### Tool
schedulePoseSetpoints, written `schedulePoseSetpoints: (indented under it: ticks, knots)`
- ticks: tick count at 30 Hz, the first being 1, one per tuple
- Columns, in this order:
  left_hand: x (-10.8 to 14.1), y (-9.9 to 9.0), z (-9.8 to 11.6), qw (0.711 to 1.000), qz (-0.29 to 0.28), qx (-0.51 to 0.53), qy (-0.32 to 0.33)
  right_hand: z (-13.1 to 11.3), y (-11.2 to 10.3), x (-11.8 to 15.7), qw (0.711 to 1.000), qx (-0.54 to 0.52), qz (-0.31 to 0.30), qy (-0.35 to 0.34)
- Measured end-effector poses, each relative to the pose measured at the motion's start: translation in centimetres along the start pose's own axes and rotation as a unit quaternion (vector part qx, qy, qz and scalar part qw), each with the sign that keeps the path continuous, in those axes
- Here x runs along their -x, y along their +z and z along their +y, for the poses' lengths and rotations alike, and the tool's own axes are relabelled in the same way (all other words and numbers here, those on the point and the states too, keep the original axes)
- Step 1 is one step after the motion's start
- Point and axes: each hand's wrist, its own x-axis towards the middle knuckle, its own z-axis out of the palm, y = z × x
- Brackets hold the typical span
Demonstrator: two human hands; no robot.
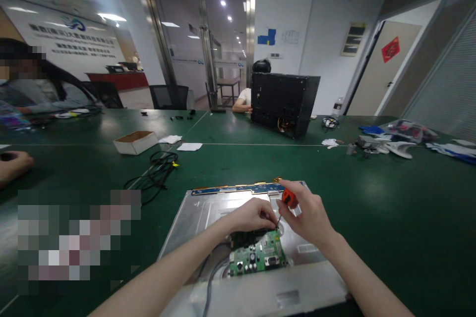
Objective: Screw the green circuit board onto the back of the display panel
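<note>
My right hand [310, 213] grips a screwdriver [289, 198] with an orange and black handle. Its thin shaft points down and left to the upper right corner of a green circuit board [256, 256]. At that corner the fingers of my left hand [255, 215] are pinched together beside the screwdriver tip; what they hold, if anything, is hidden. The board lies on the silver metal back of a flat display panel [297, 285], and my left hand covers part of its upper side. Along the panel's far edge runs a narrow blue circuit strip [230, 190].
A grey cable [208, 287] crosses the panel's near left part. Black cables [158, 171] and an open white box [136, 143] lie on the green table [375, 218]. Farther back stands a black computer case [280, 104]. A co-worker's hand [17, 166] rests at left.
</note>
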Motion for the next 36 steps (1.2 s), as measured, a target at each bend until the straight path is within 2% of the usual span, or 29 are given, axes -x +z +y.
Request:
schedulePoseSetpoints:
  ticks: [8,12,22,32,36]
  knots:
    - [0.03,0.00,-0.07,1.000,0.002,-0.002,-0.002,-0.36,-0.40,-0.14,1.000,-0.004,-0.029,0.005]
    - [0.07,-0.02,0.02,1.000,0.002,0.000,-0.001,-0.69,-0.64,-0.13,0.998,-0.037,-0.049,0.020]
    - [0.07,-0.06,0.17,1.000,0.004,0.005,0.004,-0.22,-0.06,-0.09,1.000,-0.013,-0.006,-0.001]
    - [0.17,-0.01,0.14,1.000,0.004,-0.003,0.002,-0.54,-0.55,-0.13,0.999,-0.021,-0.035,0.009]
    - [0.18,-0.02,0.07,1.000,0.002,-0.007,0.000,-0.75,-0.65,-0.21,0.999,-0.030,-0.025,0.007]
